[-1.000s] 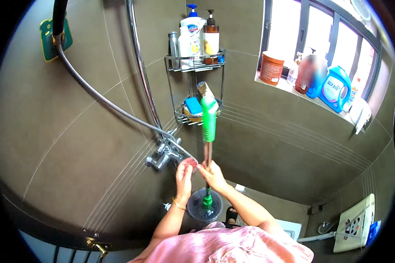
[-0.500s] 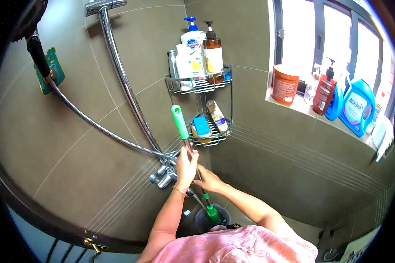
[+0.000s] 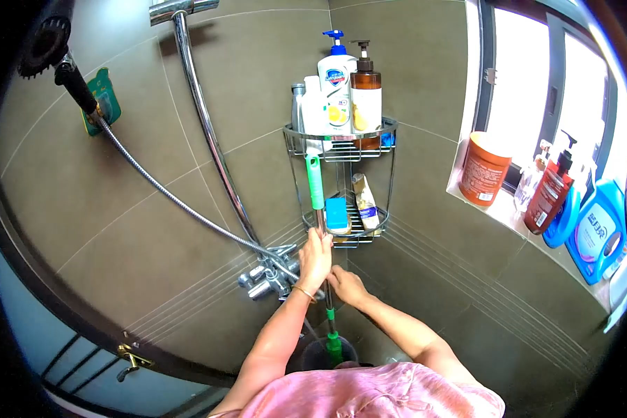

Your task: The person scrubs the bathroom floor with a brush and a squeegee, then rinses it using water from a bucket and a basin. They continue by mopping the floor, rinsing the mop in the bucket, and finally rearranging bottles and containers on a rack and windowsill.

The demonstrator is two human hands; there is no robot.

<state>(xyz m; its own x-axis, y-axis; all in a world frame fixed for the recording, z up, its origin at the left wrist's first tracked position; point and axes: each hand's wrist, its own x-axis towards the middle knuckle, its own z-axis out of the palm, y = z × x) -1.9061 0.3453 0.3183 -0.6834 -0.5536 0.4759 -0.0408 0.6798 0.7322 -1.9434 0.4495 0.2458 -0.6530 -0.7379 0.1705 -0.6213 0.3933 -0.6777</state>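
A mop handle with a green grip [image 3: 315, 182] stands nearly upright in front of me. My left hand [image 3: 315, 259] is wrapped round its metal pole below the grip. Lower down, my right hand [image 3: 347, 285] is closed round the same pole. The green lower end [image 3: 334, 345] of the mop sits inside a dark bucket [image 3: 352, 348], whose inside is mostly hidden. Just left of my hands is the chrome shower mixer [image 3: 268, 273], with the hose crossing over it.
A corner rack [image 3: 390, 129] holds bottles, a blue sponge [image 3: 336, 213] and a tube. Several bottles and an orange tub [image 3: 483, 169] line the window sill at right. The shower head [image 3: 45, 47] hangs at upper left, and a door handle [image 3: 132, 358] is at lower left.
My left hand, open beside the pole a second ago, has taken hold of it. The handle's top tipped left, then came back more upright. The view has also shifted.
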